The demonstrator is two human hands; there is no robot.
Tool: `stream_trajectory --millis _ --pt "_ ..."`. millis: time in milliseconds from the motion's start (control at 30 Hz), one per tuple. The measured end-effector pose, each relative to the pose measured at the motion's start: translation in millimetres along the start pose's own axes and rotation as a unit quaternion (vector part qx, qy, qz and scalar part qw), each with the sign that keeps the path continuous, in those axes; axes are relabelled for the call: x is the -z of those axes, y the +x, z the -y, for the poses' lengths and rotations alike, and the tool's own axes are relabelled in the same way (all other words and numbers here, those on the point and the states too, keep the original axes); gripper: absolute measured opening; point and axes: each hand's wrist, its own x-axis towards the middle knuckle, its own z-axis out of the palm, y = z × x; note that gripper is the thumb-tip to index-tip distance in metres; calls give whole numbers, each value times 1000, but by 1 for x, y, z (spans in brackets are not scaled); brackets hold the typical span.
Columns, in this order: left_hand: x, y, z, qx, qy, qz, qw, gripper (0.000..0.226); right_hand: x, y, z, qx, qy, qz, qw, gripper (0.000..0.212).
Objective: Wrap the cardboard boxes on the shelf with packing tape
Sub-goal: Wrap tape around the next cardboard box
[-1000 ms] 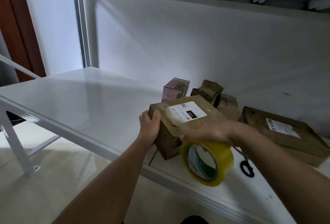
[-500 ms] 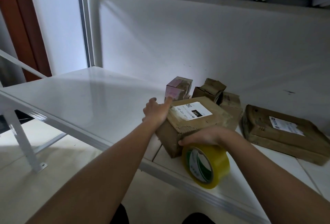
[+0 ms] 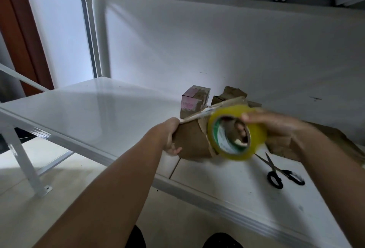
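Near the shelf's point(image 3: 79, 113) front edge, the left hand point(image 3: 169, 137) grips the left end of a cardboard box point(image 3: 193, 143), tilted up on its edge. The right hand point(image 3: 276, 127) holds a yellow tape roll point(image 3: 237, 133) (blurred) against the box's front, fingers point(image 3: 242, 129) hooked through its core. Scissors point(image 3: 280, 172) lie just right, blades apart. Smaller boxes point(image 3: 194, 99) stand near the back edge.

Yellow tape roll point(image 3: 237, 132) with green-and-white core, brown cardboard box point(image 3: 192, 143), black-handled scissors point(image 3: 278, 172), white shelf point(image 3: 98, 109)
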Motion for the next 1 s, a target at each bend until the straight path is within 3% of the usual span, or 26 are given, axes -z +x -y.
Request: stream_trajectory --millis 67,133,167,233,300,333,400,467,633,733,1000 --pt "4 -3 7 27 -17 26 999 24 -5 10 12 71 91 -9 993 56" --pt "6 -1 15 -29 -20 -2 999 38 -15 24 19 96 123 -46 987 40" --pt "6 3 17 -103 11 -69 992 48 -21 33 21 97 116 -71 986 38" --pt "4 2 22 -316 54 -197 927 53 -26 50 23 92 91 -113 985 37" --pt "2 -13 28 -465 55 -177 866 54 -28 67 26 89 72 -140 983 32" --pt "-1 -20 31 -501 98 -147 847 71 -28 74 28 88 64 -149 983 32" --pt "-8 -26 40 -510 202 -122 827 115 -32 86 32 82 53 -162 982 45" --pt "-13 -26 41 -499 245 -153 817 136 -37 92 34 74 64 -160 982 55" --pt "-16 -18 33 -455 292 -207 815 133 -36 93 30 81 24 -186 979 77" --pt "-12 -13 29 -431 304 -201 825 131 -29 85 40 32 -41 -198 979 62" --pt "-9 -5 17 -382 297 -197 853 139 -26 52 38 -154 -192 -90 965 41"
